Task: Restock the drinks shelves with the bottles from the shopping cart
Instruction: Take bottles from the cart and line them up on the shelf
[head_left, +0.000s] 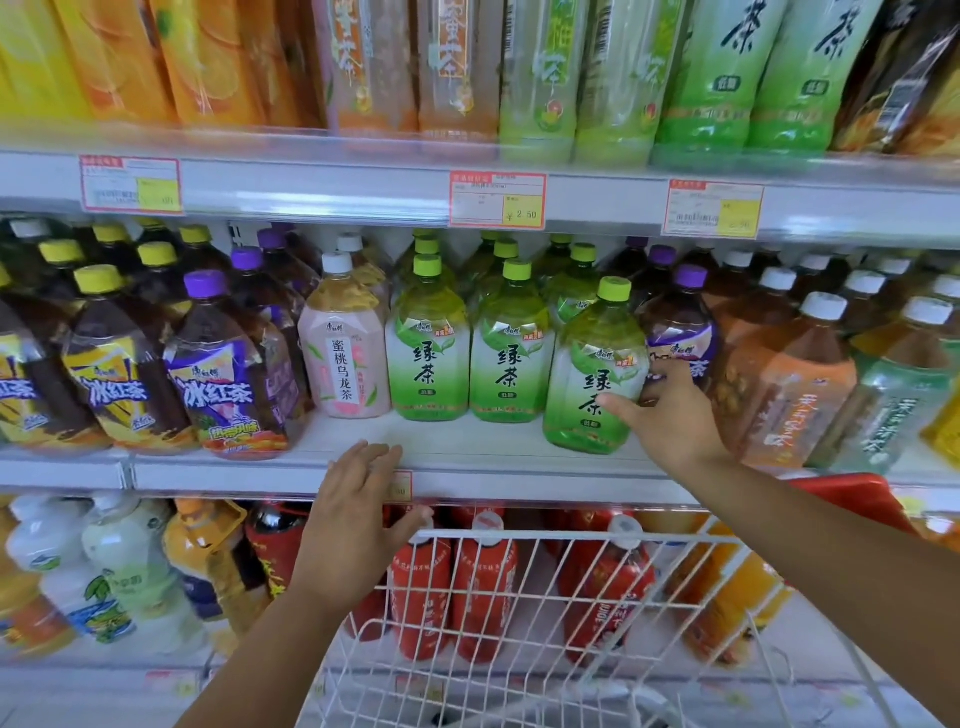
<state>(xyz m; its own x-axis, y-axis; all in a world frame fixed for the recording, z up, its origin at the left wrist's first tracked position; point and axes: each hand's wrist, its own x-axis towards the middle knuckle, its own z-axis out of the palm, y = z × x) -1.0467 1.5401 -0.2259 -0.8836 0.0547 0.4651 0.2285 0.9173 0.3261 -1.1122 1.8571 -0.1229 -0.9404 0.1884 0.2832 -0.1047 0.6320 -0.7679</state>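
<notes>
One purple-capped bottle (678, 317) sits beside the green bottle (589, 358).

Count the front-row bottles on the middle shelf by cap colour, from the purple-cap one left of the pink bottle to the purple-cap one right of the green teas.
purple-cap bottles: 2
white-cap bottle: 1
green-cap bottles: 3, the rightmost gripped by the right hand
Total: 6

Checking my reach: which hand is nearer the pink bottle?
Left. The left hand lies at the shelf edge just below the pink bottle; the right hand grips a green bottle well off to its right.
</notes>
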